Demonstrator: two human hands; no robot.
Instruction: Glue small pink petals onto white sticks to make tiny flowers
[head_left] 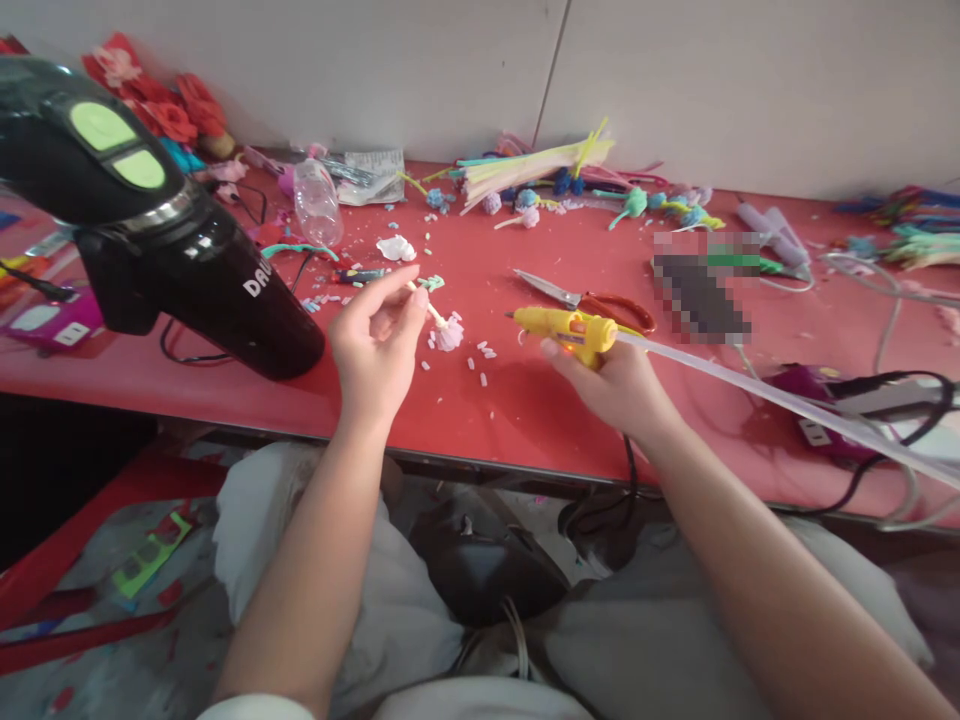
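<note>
My left hand [381,345] pinches the thin pale stem of a small craft flower [448,332], whose light pink head points down toward the table. Around my right hand's grip is a yellow hot glue gun [566,330], its nozzle turned left toward the flower. From the gun's back a long clear glue stick [750,380] runs out to the right. My right hand [611,375] wraps the handle, with a small orange glow beside the fingers. Loose pale pink bits [482,365] lie on the red table between both hands. Scissors with red handles [585,298] rest just behind the gun.
A black handheld vacuum [217,280] stands large at the left. Behind lie a clear plastic bottle [317,203], a bundle of pipe cleaners [532,172] and red fabric flowers [161,105]. Purple power boxes [832,410] with cables sit at both sides. The red table [480,425] ends before my lap.
</note>
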